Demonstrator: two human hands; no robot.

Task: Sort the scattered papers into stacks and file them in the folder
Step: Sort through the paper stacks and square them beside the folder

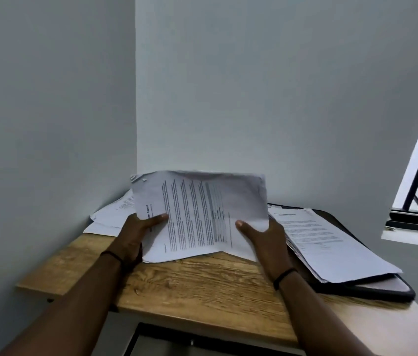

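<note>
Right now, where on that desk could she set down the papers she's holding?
Bare wood lies in front, between her forearms and below the held sheaf. The near left corner is bare too. The back left holds loose sheets; the right side is taken by the stack on the dark folder.

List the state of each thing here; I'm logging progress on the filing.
left hand: grips held sheets
right hand: grips held sheets
held sheets: upright, bottom edge on desk
right stack: lying on folder
folder: flat on desk
left papers: loose pile
</note>
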